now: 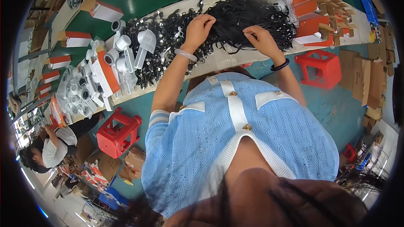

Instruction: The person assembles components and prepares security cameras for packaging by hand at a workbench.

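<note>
A tangled heap of thin black straps (pixel 235 17) lies on the far worktable in front of me. My left hand (pixel 199 30) is at the heap's left edge, thumb and fingers drawn together in a pinch. Over the front of the same heap, my right hand (pixel 261 41) is bent with its thumb close to its fingertips. Whatever either hand pinches is too small and dark to make out. Beside my left wrist spreads a pile of short black cables (pixel 162 38) with pale connectors.
White handheld fans (pixel 145 44) and an orange-and-white box (pixel 107 71) are on the left. Open orange boxes (pixel 311 12) stand at the right end. Red stools (pixel 119 132) flank me below the table (pixel 139 94). Another person (pixel 54 147) is at far left.
</note>
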### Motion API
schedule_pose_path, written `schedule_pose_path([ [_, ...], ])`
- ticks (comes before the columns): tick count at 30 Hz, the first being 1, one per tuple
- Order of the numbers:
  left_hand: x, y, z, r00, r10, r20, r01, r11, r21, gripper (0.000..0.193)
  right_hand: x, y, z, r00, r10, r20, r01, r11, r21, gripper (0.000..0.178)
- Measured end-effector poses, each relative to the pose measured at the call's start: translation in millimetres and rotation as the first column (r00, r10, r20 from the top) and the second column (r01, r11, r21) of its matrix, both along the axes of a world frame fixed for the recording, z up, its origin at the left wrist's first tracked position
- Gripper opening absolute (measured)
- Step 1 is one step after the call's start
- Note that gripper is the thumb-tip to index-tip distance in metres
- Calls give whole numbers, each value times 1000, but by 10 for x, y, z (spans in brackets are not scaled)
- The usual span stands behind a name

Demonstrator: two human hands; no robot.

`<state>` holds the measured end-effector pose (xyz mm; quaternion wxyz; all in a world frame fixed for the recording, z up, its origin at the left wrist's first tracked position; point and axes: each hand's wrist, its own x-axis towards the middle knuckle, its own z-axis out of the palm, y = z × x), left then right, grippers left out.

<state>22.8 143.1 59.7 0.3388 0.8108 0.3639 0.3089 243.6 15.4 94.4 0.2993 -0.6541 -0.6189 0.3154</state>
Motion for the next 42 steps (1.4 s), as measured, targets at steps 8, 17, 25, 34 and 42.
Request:
schedule_pose_path([
  [8,104,-45,336,987,-53,-152,72,990,121,11,-233,326,-7,997,16,71,-43,921,387,22],
  [17,20,-57,-58,961,-112,-253,201,911,361,6,105,124,8,993,-82,81,54,953,299,17],
  [25,93,-21,1029,939,-211,270,266,946,-187,12,-477,522,423,964,253,-80,-196,883,425,59],
  [34,-1002,205,1598,789,257,557,-404,901,157,12,-855,795,1596,742,423,-519,-378,905,198,14],
  [42,-758,-849,865,882,-56,467,418,550,-723,29,-1377,732,1428,580,674,-457,-655,720,230,18],
])
